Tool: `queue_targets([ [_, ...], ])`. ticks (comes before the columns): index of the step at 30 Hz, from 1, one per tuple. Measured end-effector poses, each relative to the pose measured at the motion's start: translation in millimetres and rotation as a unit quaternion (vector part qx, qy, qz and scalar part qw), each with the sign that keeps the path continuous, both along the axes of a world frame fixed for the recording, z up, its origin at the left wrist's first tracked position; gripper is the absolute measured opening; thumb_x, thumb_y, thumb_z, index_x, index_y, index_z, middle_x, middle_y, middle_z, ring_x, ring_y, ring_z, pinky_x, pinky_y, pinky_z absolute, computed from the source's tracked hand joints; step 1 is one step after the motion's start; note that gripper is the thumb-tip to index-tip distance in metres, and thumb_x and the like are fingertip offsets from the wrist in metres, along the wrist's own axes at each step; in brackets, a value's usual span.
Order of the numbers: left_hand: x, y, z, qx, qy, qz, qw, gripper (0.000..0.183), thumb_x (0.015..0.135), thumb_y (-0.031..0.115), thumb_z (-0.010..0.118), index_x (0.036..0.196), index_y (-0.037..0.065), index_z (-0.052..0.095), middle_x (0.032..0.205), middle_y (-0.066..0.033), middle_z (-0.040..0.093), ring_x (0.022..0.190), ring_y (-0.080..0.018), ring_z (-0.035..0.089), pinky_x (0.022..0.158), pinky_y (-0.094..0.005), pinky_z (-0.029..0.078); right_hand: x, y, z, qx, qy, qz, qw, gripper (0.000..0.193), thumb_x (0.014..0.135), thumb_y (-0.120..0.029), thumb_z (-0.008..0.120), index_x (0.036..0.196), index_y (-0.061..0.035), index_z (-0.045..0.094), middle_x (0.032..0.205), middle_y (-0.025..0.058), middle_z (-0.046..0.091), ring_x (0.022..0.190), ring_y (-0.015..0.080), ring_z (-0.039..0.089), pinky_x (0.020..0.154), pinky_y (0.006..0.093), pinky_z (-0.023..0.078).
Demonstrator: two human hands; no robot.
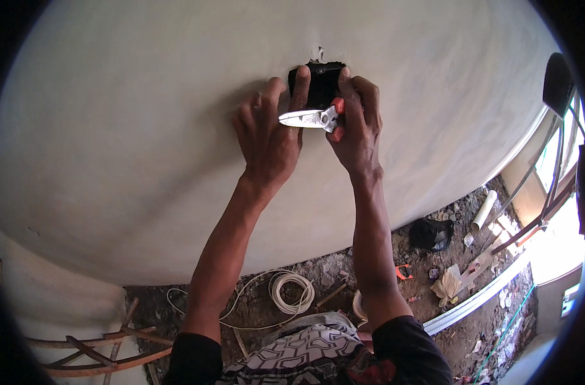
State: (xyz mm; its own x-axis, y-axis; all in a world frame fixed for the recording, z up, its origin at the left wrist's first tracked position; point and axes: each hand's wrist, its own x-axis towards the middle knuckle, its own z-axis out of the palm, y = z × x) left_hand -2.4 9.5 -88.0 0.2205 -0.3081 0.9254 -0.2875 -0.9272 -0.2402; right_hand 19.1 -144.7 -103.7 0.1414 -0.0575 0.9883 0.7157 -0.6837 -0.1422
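A black wall box (324, 86) sits recessed in a rough-edged opening in the plastered wall (177, 109). My left hand (270, 135) rests against the wall left of it, fingers apart and bent, with the thumb on the box's left edge. At the right edge, the thumb of my right hand (360, 122) touches the rim. The same hand is closed around red-handled pliers (315, 119). Their metal jaws point left, across the front of my left hand below the box. The palm hides most of the handles.
On the dirt floor below lie a coil of white cable (292, 293), a black plastic bag (431, 234), a white pipe (483, 210) and long pale conduits (478, 301). Wooden framing (93, 351) stands at lower left. Dark bars and cables (555, 160) hang by the bright opening on the right.
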Motion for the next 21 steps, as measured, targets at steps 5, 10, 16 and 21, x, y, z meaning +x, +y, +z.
queue_targets([
  [5,0.4,4.5,-0.7,0.01,0.004,0.001,1.0,0.068,0.088,0.019,0.066,0.15,0.023,0.039,0.115,-0.0038,0.044,0.101,-0.0211,0.045,0.084,-0.0397,0.031,1.6,0.9,-0.7,-0.008,-0.01,0.006,1.0,0.079,0.061,0.008,0.077,0.135,-0.0035,0.052,0.112,0.0138,0.053,0.095,0.0292,0.061,0.072,0.0367,0.057],
  [10,1.3,5.8,2.7,0.017,0.004,0.003,1.0,0.07,0.086,0.02,0.069,0.15,0.024,0.039,0.116,-0.0041,0.045,0.102,-0.0216,0.045,0.083,-0.04,0.032,-1.5,0.4,1.8,-0.028,-0.005,-0.007,1.0,0.082,0.062,0.005,0.077,0.139,-0.0039,0.048,0.113,0.015,0.053,0.094,0.031,0.06,0.071,0.0377,0.056],
  [16,6.0,3.4,-2.0,-0.004,0.003,-0.025,1.0,0.078,0.083,0.016,0.069,0.151,0.03,0.035,0.128,-0.0013,0.043,0.101,-0.0294,0.044,0.079,-0.044,0.038,2.5,-1.1,-0.8,-0.026,-0.025,-0.011,0.999,0.081,0.062,0.001,0.077,0.137,-0.0033,0.048,0.11,0.0146,0.054,0.094,0.0322,0.059,0.075,0.0393,0.055],
  [21,7.4,5.7,4.2,0.018,-0.003,-0.015,1.0,0.076,0.082,0.017,0.07,0.149,0.031,0.038,0.126,-0.002,0.045,0.099,-0.0291,0.047,0.075,-0.0437,0.038,7.0,-0.2,-0.1,-0.025,-0.038,-0.022,0.999,0.081,0.06,0.0,0.079,0.136,-0.0031,0.049,0.108,0.0131,0.056,0.096,0.0318,0.059,0.075,0.0403,0.055],
])
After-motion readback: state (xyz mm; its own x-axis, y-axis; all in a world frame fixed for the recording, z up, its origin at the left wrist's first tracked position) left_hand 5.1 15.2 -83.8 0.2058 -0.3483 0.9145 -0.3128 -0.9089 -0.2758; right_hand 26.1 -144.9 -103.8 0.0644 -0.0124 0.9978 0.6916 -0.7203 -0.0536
